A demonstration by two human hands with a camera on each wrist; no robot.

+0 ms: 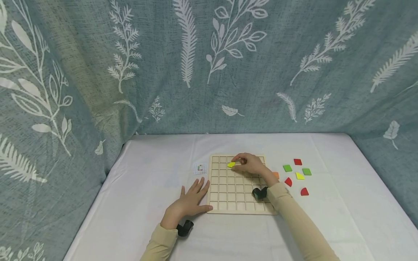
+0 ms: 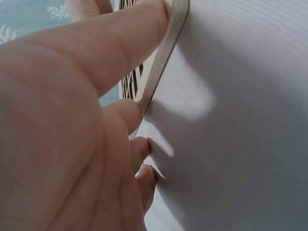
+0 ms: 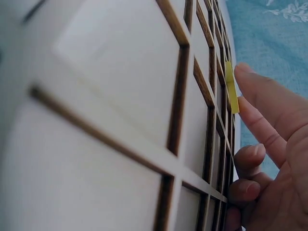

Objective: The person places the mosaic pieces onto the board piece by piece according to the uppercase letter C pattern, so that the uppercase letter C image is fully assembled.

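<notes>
A wooden grid board [image 1: 222, 196] of square cells lies flat on the table. Over its far rows my right hand [image 1: 250, 164] pinches a yellow tile [image 1: 231, 165] between thumb and finger. The right wrist view has the same yellow tile [image 3: 232, 89] edge-on at the fingertips, close against the grid; whether it is seated in a cell, I cannot tell. My left hand [image 1: 187, 203] lies spread at the board's left side. Its thumb [image 2: 130, 36] touches the board's edge in the left wrist view.
A small printed grid card [image 1: 200, 168] lies left of the board. To the right are scattered loose tiles: green [image 1: 287, 168], red [image 1: 297, 162], yellow [image 1: 300, 176], and red quarter-rounds [image 1: 304, 191]. An orange tile [image 1: 275, 175] is partly hidden by the right wrist.
</notes>
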